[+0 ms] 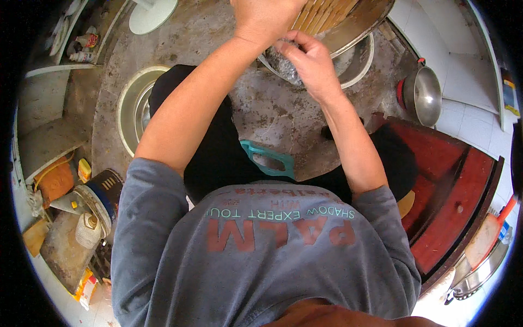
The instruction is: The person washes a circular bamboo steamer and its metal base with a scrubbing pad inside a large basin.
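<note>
My right hand [314,67] has its thumb and fingers closed on a silvery crumpled wad [286,67]; whether it is steel scourer or clear plastic I cannot tell. Just above it, my left hand [267,18] reaches past the top edge of the picture, so its fingers are hidden. Both hands are close to a rack of wooden slats [325,16], which lies within a stained, broad-rimmed vessel [363,22]. That vessel sits tilted over a metal basin [369,55] on the floor.
Another metal basin [122,110] stands by my left knee. A turquoise plastic stool [267,161] shows between my legs. To the right are a steel pan [429,96] and a red wooden cabinet [453,184]. A bucket [104,196] and a white round base [151,18] are at the left.
</note>
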A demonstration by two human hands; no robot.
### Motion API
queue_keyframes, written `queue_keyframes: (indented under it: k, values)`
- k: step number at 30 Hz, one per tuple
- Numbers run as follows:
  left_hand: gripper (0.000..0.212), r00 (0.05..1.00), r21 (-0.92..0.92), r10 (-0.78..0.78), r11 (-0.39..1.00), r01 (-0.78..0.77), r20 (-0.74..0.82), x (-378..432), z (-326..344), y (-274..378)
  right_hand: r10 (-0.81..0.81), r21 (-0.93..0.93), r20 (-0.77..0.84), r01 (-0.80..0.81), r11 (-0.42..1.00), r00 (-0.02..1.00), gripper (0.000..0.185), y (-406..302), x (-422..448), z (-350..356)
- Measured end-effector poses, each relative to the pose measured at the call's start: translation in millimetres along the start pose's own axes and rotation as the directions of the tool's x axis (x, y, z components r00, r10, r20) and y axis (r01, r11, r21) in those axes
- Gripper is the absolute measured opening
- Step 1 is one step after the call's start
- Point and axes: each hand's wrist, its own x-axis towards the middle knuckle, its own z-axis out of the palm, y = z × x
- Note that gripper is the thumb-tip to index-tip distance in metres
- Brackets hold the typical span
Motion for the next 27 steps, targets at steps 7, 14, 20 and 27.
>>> queue_keyframes:
  k: [7,14,20,27]
  values:
    - [0.074,0.999,-0.126,-0.036,0.991,0.04,0.032,3.1,4.6,-12.0,-0.087,-0.657,0.122,0.147,0.739,0.989,0.026,45.1,-4.2,-36.7]
    - [0.075,0.986,-0.105,-0.12,0.986,0.132,0.117,8.7,-6.2,3.9,-0.272,-0.366,0.051,0.271,0.89,0.961,0.021,14.3,-2.2,-2.6]
    - [0.066,0.96,-0.187,-0.22,0.95,0.252,0.176,9.0,-3.2,5.9,-0.256,-0.32,0.122,0.282,0.904,0.959,0.019,8.5,-5.5,-2.6]
    - [0.052,0.944,-0.267,-0.262,0.912,0.31,0.202,17.0,-6.3,-18.1,-0.185,-0.124,-0.06,0.177,0.976,0.981,0.02,7.7,-22.1,13.1]
